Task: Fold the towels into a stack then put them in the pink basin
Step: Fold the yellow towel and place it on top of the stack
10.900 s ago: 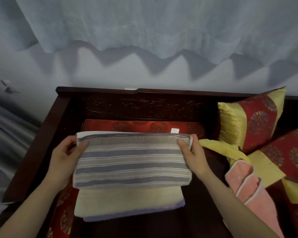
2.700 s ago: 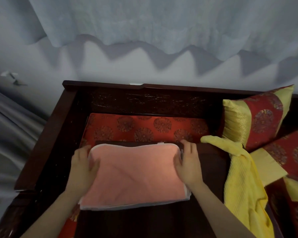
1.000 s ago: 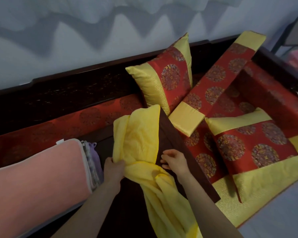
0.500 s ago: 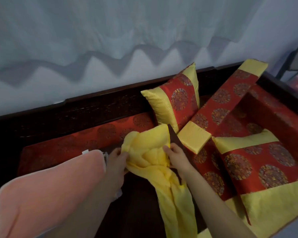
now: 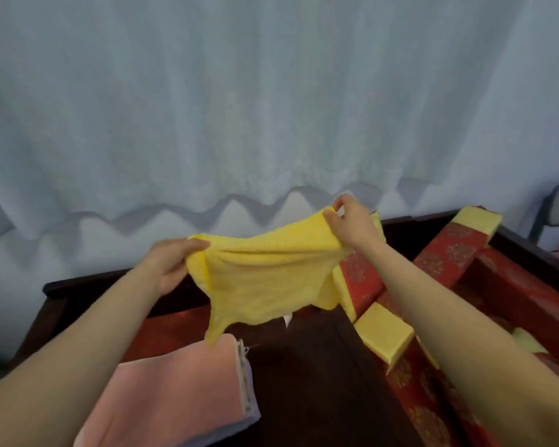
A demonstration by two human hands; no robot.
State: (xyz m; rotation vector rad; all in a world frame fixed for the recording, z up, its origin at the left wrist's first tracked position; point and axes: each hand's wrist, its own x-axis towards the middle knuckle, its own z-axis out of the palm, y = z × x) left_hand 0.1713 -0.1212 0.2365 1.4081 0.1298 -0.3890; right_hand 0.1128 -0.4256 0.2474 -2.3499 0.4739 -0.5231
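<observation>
Yellow towel (image 5: 265, 279): pinched between left grip (image 5: 171, 264) and right grip (image 5: 352, 225), spread airborne for folding; folded stack (image 5: 181, 388) below.

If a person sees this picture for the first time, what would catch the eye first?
The bright yellow towel, held up in the middle between the left hand and the right hand. Next, the pink folded towel topping the stack at lower left, and the red and gold cushions on the right.

No readable text, labels, brands or numbers anywhere. Small white tag (image 5: 287, 319) hangs off the lower edge of the yellow terry towel (image 5: 265, 279), below and between the hands (blank or too blurred to tell).
</observation>
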